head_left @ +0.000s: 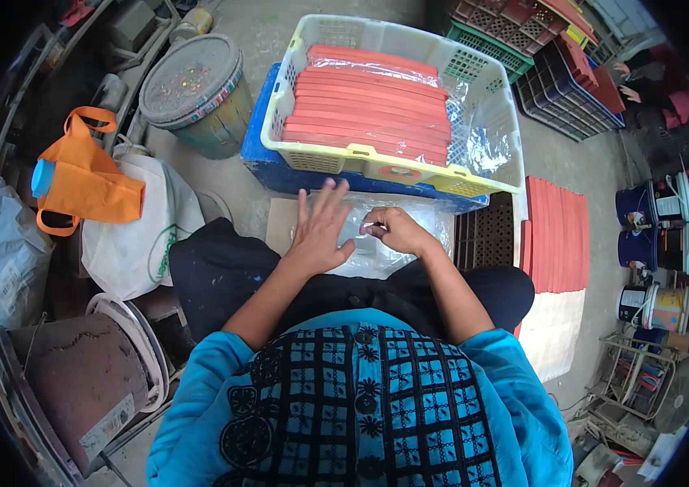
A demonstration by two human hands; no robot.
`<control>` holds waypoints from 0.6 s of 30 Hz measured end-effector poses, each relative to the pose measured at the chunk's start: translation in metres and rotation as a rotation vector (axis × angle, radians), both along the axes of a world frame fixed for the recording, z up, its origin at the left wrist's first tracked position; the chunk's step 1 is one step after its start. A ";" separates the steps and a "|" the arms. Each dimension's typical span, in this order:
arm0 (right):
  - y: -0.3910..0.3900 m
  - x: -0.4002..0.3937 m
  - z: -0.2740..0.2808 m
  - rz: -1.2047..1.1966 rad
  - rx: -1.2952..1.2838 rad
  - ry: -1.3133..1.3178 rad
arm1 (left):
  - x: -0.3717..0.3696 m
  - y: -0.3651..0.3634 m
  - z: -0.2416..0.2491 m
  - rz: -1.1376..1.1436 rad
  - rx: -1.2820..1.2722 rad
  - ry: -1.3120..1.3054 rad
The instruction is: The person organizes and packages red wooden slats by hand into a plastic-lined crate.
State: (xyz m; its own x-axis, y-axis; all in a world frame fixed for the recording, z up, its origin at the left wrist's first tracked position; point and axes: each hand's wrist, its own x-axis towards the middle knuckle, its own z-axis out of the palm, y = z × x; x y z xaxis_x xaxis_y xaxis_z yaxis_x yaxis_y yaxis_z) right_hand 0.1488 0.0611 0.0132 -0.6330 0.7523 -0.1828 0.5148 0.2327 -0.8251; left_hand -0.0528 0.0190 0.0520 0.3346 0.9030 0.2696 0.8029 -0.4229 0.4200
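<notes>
My left hand hovers above the clear plastic in front of my lap, its fingers spread and a little blurred, holding nothing. Beside it, my right hand is closed in a pinch, with a small whitish bit at the fingertips that looks like an edge of the plastic. Cardboard lies under the plastic. Just beyond my hands stands a white and yellow crate, holding a row of flat red-orange pieces with clear wrap over some of them.
The crate rests on a blue box. Stacked red-orange pieces lie on the floor at right. A lidded bucket, an orange bag and a white sack are at left. Another person's hand shows at upper right, near dark crates.
</notes>
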 end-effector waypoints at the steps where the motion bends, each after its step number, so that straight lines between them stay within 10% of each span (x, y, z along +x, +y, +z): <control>1: -0.003 -0.002 0.012 -0.030 -0.054 0.063 | -0.003 0.003 -0.010 -0.074 -0.187 -0.039; 6: -0.015 0.000 0.015 -0.129 -0.308 0.441 | -0.016 0.024 -0.002 -0.084 -0.449 -0.401; 11: -0.011 0.025 -0.009 0.046 -0.370 0.059 | -0.056 0.045 0.021 -0.029 -0.541 -0.685; 14: -0.016 0.026 -0.019 -0.167 -0.549 0.435 | -0.079 0.048 0.040 0.086 -0.733 -0.913; 18: -0.018 0.022 0.004 0.006 -0.527 0.287 | -0.102 0.045 0.050 0.140 -0.751 -1.115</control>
